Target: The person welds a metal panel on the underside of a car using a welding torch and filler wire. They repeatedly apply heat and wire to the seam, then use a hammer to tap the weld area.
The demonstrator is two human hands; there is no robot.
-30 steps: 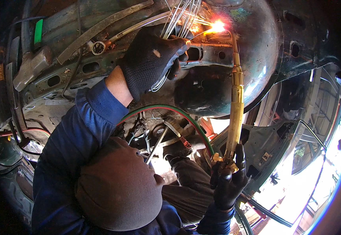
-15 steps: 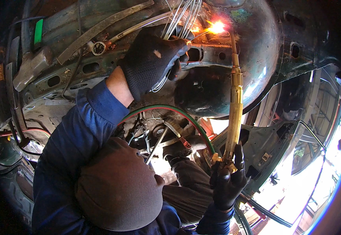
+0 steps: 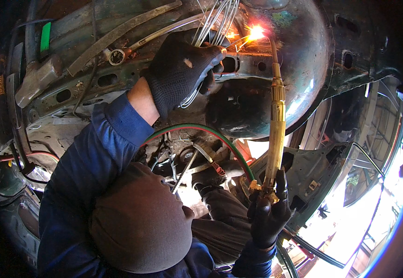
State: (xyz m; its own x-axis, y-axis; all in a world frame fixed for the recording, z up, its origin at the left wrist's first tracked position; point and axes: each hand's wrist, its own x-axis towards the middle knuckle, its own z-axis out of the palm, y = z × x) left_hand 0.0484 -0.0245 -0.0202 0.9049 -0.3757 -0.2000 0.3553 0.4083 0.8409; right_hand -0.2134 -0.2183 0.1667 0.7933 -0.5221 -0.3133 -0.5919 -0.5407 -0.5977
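Observation:
My left hand, in a dark worn glove, is closed around a looped bundle of thin filler wire. One straight end sticks out from the fingers toward the flame. At lower right my right hand, also in a black glove, grips the valve end of a brass welding torch. The torch stands nearly upright in the picture, its thin curved tip at the glowing spot. Glare hides the exact contact. Behind the flame are a rounded dark green metal panel and a rusty seam.
A hammer, a ring spanner and a curved flat bar lie on the metal at upper left. Green and red hoses arch below the work to the torch. A brown cap blocks the lower middle.
Both hands keep their grips and nearly the same places. The torch has shifted very slightly left. Sparks now streak down and left from the flame.

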